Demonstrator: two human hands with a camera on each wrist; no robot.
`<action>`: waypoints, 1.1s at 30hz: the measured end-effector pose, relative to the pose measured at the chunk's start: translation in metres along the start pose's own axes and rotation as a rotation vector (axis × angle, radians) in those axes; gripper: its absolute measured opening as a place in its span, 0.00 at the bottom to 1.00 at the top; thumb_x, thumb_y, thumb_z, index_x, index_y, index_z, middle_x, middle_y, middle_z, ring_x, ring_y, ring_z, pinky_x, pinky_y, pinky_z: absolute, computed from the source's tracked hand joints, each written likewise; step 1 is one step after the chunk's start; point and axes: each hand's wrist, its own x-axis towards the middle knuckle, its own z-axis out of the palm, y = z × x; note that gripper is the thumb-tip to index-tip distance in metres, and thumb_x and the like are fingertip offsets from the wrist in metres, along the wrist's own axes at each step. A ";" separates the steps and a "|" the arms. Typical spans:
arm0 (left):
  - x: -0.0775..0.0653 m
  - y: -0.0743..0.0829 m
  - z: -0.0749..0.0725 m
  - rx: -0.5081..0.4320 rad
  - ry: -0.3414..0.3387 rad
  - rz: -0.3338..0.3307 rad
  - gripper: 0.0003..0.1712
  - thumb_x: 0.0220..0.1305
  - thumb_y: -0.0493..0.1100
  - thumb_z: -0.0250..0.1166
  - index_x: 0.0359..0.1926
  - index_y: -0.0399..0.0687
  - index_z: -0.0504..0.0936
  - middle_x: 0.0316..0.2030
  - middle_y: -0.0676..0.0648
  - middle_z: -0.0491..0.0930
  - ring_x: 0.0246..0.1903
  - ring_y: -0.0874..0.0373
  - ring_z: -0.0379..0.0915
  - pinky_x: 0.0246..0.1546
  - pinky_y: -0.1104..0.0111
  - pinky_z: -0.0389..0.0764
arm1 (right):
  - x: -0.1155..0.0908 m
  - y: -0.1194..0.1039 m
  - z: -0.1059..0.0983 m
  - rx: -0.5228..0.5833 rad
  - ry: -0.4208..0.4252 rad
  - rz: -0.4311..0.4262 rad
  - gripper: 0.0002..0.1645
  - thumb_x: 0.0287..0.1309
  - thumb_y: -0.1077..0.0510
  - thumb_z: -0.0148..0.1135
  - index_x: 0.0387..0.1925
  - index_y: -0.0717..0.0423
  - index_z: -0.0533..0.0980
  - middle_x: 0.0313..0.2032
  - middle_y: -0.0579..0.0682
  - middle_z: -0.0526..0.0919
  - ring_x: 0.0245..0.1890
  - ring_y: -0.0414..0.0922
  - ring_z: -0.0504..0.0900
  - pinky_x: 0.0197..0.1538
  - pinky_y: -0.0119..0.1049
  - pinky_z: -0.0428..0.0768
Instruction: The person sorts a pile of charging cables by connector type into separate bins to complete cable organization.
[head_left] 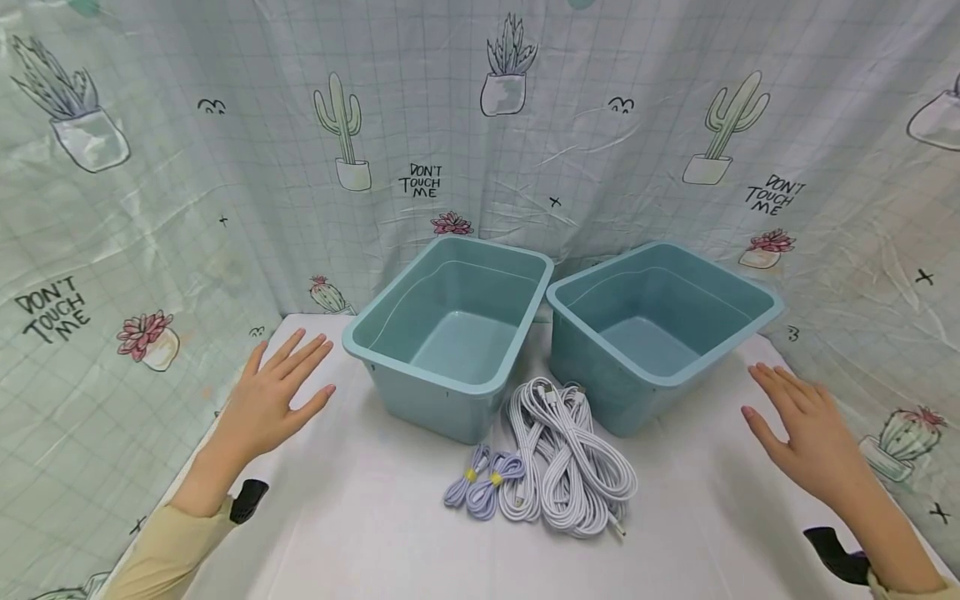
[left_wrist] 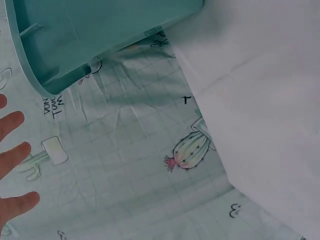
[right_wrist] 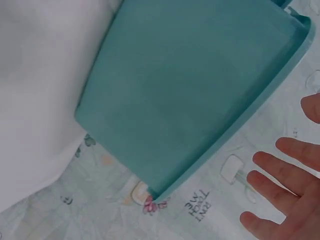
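My left hand (head_left: 273,400) hovers over the table's left side with fingers straight and spread, holding nothing. On the far right, my right hand (head_left: 806,437) is likewise held out with extended fingers and nothing in it. Between them stand two blue-green plastic bins, the left bin (head_left: 420,400) nearest my left hand and the right bin (head_left: 600,375) nearest my right. Both look empty inside. In front of them lies a pile of coiled white cables (head_left: 573,467). Just left of it are two small lavender cable bundles (head_left: 480,492), each tied with a yellow band.
A white cloth covers the table (head_left: 375,533). Behind and on both sides hangs a curtain (head_left: 420,108) printed with cacti and lettering, close to the bins' far rims. The two bins nearly touch at their neighbouring rims. Black straps (head_left: 247,500) are on both wrists.
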 end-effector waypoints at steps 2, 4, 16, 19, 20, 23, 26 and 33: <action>0.004 0.002 0.002 -0.013 0.038 0.027 0.29 0.60 0.57 0.52 0.59 0.48 0.69 0.55 0.43 0.72 0.61 0.49 0.60 0.64 0.48 0.47 | 0.002 -0.005 -0.002 -0.001 0.042 -0.017 0.33 0.54 0.57 0.57 0.62 0.60 0.62 0.55 0.68 0.69 0.60 0.61 0.62 0.66 0.55 0.48; 0.009 0.004 0.005 -0.029 0.069 0.051 0.30 0.63 0.59 0.47 0.58 0.47 0.71 0.54 0.43 0.73 0.60 0.48 0.62 0.64 0.49 0.47 | 0.005 -0.011 -0.004 -0.005 0.073 -0.026 0.32 0.53 0.58 0.58 0.60 0.60 0.64 0.53 0.68 0.71 0.56 0.62 0.65 0.65 0.54 0.52; 0.032 0.022 0.027 -0.097 0.092 0.158 0.28 0.64 0.56 0.46 0.59 0.46 0.69 0.57 0.44 0.71 0.59 0.47 0.62 0.64 0.51 0.51 | 0.027 -0.050 -0.009 0.032 0.254 -0.184 0.37 0.60 0.35 0.37 0.51 0.61 0.73 0.45 0.59 0.77 0.46 0.55 0.72 0.63 0.18 0.51; 0.037 0.028 0.033 -0.096 0.068 0.172 0.29 0.65 0.58 0.44 0.59 0.46 0.69 0.58 0.43 0.70 0.60 0.45 0.61 0.64 0.51 0.51 | 0.030 -0.061 -0.007 0.053 0.253 -0.213 0.37 0.60 0.36 0.37 0.51 0.60 0.73 0.45 0.58 0.77 0.45 0.53 0.72 0.59 0.19 0.56; 0.038 0.030 0.035 -0.096 0.061 0.177 0.30 0.66 0.58 0.43 0.59 0.45 0.69 0.58 0.43 0.70 0.60 0.45 0.61 0.64 0.51 0.51 | 0.031 -0.065 -0.006 0.056 0.254 -0.225 0.36 0.61 0.36 0.37 0.51 0.60 0.73 0.44 0.58 0.77 0.45 0.53 0.72 0.57 0.22 0.59; 0.043 0.035 0.041 -0.096 0.041 0.189 0.32 0.67 0.60 0.39 0.60 0.45 0.68 0.59 0.43 0.69 0.61 0.44 0.59 0.63 0.49 0.51 | 0.034 -0.077 -0.003 0.050 0.239 -0.251 0.35 0.61 0.37 0.37 0.51 0.60 0.73 0.44 0.57 0.78 0.44 0.52 0.73 0.50 0.32 0.64; 0.048 0.038 0.047 -0.090 0.019 0.194 0.33 0.67 0.61 0.36 0.60 0.45 0.67 0.60 0.44 0.67 0.62 0.44 0.57 0.61 0.47 0.52 | 0.037 -0.087 0.001 0.058 0.214 -0.277 0.34 0.62 0.38 0.37 0.50 0.61 0.73 0.44 0.56 0.78 0.44 0.51 0.73 0.49 0.35 0.65; 0.053 0.042 0.056 -0.088 -0.007 0.186 0.35 0.66 0.63 0.33 0.61 0.47 0.67 0.61 0.45 0.66 0.64 0.45 0.53 0.61 0.45 0.50 | 0.040 -0.107 0.017 0.083 0.162 -0.362 0.32 0.63 0.41 0.36 0.51 0.60 0.73 0.47 0.54 0.77 0.46 0.48 0.73 0.48 0.35 0.67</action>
